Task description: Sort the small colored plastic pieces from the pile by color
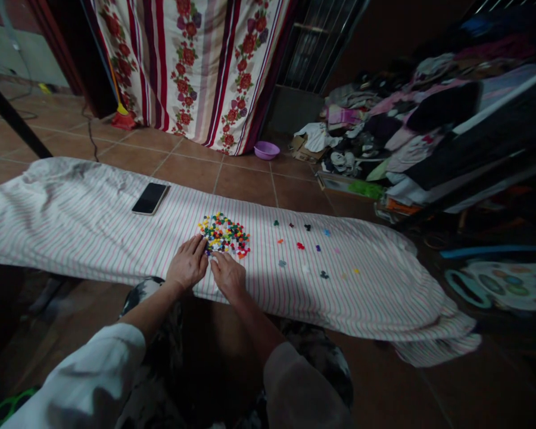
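A heap of small multicoloured plastic pieces lies on a striped cloth. My left hand rests at the heap's near left edge, fingers stretched out and lying on the cloth and the nearest pieces. Beside it, my right hand is at the near edge, its fingers bent and drawn together. Whatever its fingertips may hold is too small to make out. To the right, small groups of pieces sit apart by colour, among them a red group, a blue group and a dark grey group.
A phone lies on the cloth left of the heap. Beyond the cloth, a purple basin stands on the tiled floor by a floral curtain. Piled clothes fill the right side. A broom leans at the back left.
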Demonstrator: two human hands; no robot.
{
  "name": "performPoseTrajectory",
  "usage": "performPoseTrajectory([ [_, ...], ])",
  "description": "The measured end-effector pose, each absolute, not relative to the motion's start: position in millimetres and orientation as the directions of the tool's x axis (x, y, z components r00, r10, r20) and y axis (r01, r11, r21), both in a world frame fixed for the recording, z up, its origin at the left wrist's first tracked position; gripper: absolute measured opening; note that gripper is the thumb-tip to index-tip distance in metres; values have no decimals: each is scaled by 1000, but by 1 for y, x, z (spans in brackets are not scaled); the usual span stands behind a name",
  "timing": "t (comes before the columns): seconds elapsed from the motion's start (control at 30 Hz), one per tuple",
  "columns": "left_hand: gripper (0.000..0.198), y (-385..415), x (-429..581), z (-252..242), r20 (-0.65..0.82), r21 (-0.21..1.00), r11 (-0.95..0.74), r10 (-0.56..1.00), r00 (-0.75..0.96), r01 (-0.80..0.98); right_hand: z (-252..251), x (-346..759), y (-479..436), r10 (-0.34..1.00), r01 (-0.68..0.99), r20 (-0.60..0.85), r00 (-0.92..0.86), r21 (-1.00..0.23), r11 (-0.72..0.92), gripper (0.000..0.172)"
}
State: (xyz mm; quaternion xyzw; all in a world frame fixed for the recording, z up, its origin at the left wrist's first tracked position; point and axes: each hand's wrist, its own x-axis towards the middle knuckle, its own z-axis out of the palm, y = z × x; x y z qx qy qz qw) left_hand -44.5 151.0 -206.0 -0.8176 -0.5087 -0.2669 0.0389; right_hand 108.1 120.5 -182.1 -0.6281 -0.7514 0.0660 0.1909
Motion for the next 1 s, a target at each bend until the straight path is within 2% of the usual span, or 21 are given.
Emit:
performPoseTrajectory([
  [0.43,48,151,-45,-205,459,234,-468,826,327,852,-185,104,123,979,902,179,-94,-400,160,21],
  [0.7,48,151,-49,-204,464,215,-500,808,363,839,-172,92,126,997,916,43,59,-399,-37,20],
  [1.0,47,153,-50,-210,508,171,-508,780,366,844,-188,100,126,979,817,200,45,-572,79,15],
])
